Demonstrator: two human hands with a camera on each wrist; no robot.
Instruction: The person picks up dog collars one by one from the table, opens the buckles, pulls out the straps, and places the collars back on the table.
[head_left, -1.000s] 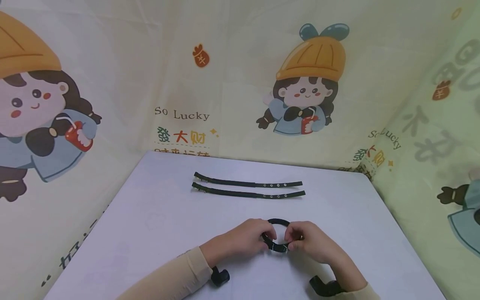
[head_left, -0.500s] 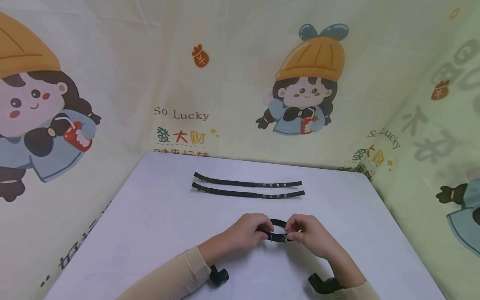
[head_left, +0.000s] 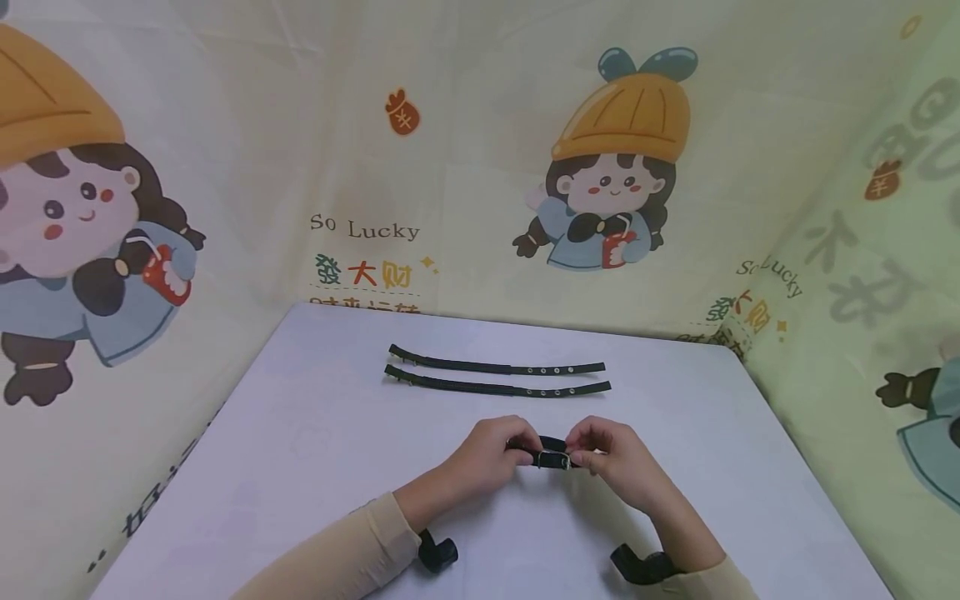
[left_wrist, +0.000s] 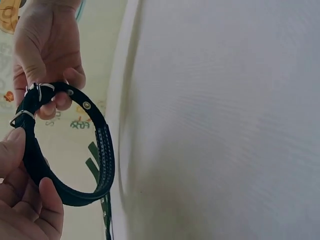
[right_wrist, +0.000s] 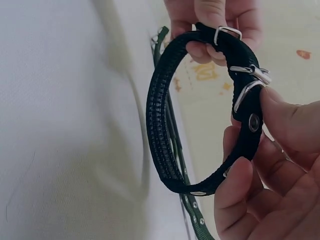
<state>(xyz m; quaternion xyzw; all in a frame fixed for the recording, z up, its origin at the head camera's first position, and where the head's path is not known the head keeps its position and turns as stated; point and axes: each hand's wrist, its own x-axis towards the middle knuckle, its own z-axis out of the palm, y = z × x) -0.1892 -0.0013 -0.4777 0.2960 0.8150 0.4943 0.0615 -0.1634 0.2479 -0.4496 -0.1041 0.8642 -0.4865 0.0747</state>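
Observation:
A black collar (head_left: 553, 460) with a silver buckle is bent into a closed loop and held up above the table between both hands. My left hand (head_left: 489, 454) grips the loop's left side, thumb on the outside near a metal ring, as the left wrist view shows. With thumb and fingers, my right hand (head_left: 617, 458) pinches the band beside the buckle (right_wrist: 252, 75). The strap runs through the buckle, and metal eyelets (right_wrist: 254, 122) show along the band beyond it. Padded stitching (left_wrist: 104, 155) lines the inside of the loop.
Two dark green collars (head_left: 465, 365) with eyelets lie straight and parallel across the white table (head_left: 337, 467), beyond the hands. A cartoon-printed cloth (head_left: 465, 183) hangs behind and at the sides. Black wrist devices (head_left: 437, 552) sit below both wrists.
Both hands have lifted the looped collar up and away from the body, tilting it so its ring looks narrower in the head view. The two green collars have stayed put.

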